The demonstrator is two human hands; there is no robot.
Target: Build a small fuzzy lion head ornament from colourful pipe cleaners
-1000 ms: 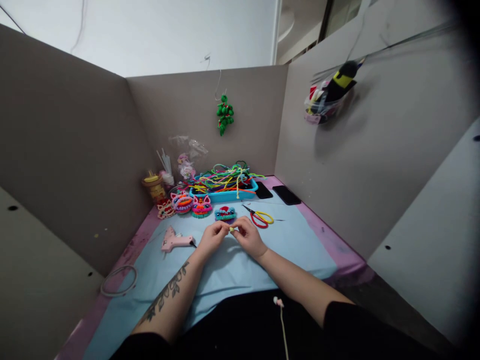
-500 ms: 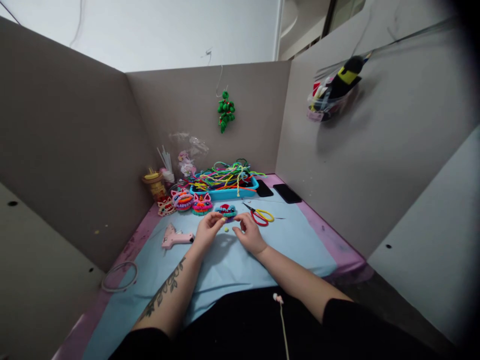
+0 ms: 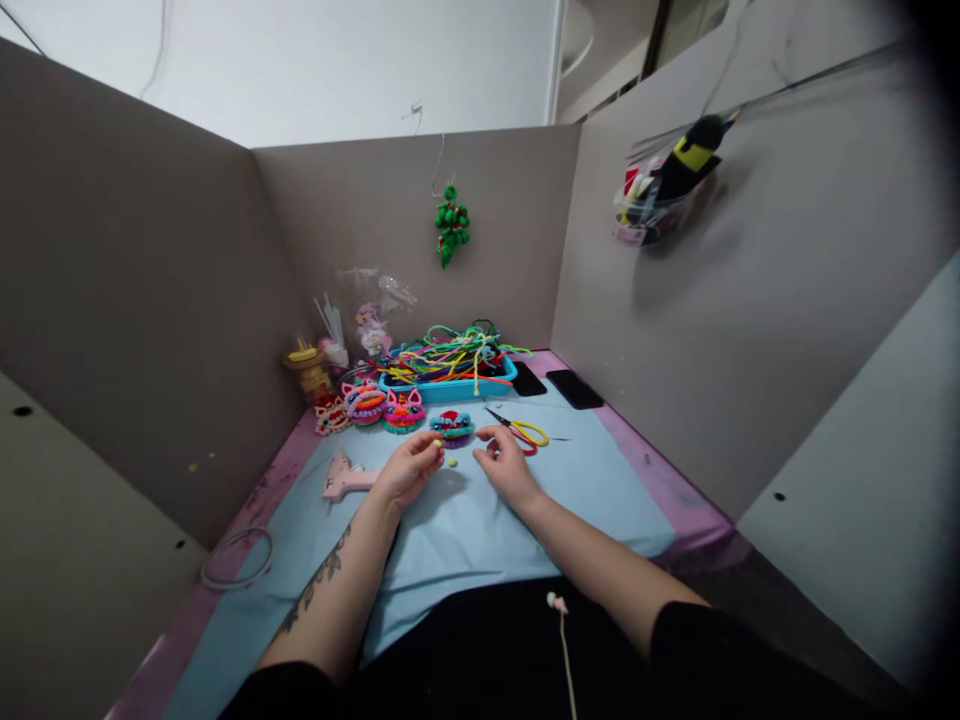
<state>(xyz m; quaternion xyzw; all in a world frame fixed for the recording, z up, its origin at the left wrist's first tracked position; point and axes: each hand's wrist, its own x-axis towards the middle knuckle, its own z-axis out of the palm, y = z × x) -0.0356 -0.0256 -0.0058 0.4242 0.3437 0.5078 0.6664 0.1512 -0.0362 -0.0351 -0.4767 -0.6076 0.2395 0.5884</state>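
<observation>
My left hand (image 3: 409, 472) is closed, pinching a small yellow-green piece (image 3: 438, 444) between thumb and fingertips. The piece looks fuzzy and rolled, too small to make out fully. Facing it, my right hand (image 3: 505, 464) is curved with thumb and fingers apart, and nothing shows between them. A second yellow-green piece (image 3: 452, 462) lies on the blue cloth between my hands. Just beyond sits a teal, red and purple pipe-cleaner animal head (image 3: 451, 427). Close to my right fingers lie scissors (image 3: 531, 434) with red and yellow handles.
At left lies a pink glue gun (image 3: 345, 478), partly behind my left hand. Finished heads (image 3: 404, 410) stand near a blue tray (image 3: 450, 390) of pipe cleaners. Two dark phones (image 3: 574, 389) lie at the back right. Grey panels (image 3: 420, 240) enclose the table.
My left hand has drawn back left and toward me with the yellow-green piece, uncovering the teal head. My right hand has shifted slightly right, away from it.
</observation>
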